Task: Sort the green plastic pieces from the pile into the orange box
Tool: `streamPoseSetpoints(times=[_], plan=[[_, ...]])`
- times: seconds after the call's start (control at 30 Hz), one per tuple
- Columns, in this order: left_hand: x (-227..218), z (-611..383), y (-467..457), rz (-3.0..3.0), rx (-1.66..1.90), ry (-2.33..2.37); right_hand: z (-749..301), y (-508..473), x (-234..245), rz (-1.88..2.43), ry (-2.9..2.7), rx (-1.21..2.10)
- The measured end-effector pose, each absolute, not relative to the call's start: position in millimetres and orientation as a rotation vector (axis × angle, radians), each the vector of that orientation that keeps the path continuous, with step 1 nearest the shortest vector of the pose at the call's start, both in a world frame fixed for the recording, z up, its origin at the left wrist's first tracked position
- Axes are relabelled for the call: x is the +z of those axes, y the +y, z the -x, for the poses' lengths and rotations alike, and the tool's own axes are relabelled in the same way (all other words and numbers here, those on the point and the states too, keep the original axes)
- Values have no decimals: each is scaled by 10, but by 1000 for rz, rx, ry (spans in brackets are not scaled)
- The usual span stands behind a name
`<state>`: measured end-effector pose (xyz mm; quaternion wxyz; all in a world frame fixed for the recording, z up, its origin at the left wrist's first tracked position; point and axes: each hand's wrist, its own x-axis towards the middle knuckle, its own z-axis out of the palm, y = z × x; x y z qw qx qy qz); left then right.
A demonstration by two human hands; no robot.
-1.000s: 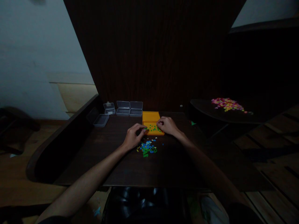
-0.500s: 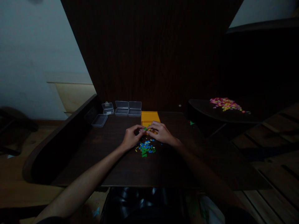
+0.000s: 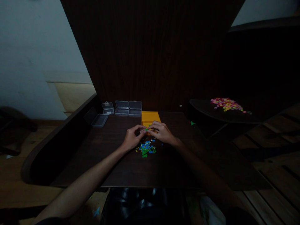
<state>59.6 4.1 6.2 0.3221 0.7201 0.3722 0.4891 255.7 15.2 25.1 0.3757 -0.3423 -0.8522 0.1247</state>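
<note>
Between the fingertips of my left hand [image 3: 133, 135] and my right hand [image 3: 161, 132] is a small green building brick [image 3: 146, 129]. Both hands pinch it, thumbs and forefingers nearly meeting. They hold it at the near edge of an open yellow box [image 3: 151, 116], whose front part they cover. More green shows by the right fingers. Just below my hands lies a loose pile of tiny blue, green, yellow and white bricks [image 3: 145, 148] on the dark tabletop. The brick's exact shape is too small to make out.
Clear plastic cases with raised lids [image 3: 128, 108] stand along the back left, with a smaller case [image 3: 108, 108] and a flat clear lid or tray [image 3: 99, 120] beside them. Pink and yellow beads [image 3: 226, 104] lie heaped on a dark ledge at right. A raised wooden side [image 3: 58, 137] borders the left.
My hands stay almost in place, both on the green brick, with only slight finger movement. The pile and the boxes look the same.
</note>
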Motion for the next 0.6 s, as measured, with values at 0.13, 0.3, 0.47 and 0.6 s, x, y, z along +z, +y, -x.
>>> streamPoseSetpoints(times=[0.13,0.3,0.47,0.6], plan=[[39,-583,45,-1976,1312,1022,-2614,196,239,1026,-2157,293],[55,-547,42,-2249,1276,1055,-2683,271,198,1305,-2127,202],[75,-539,37,-2368,1186,1063,-2665,312,183,1490,-2194,187],[61,-536,46,-2392,1171,1070,-2628,309,197,1574,-2239,177]])
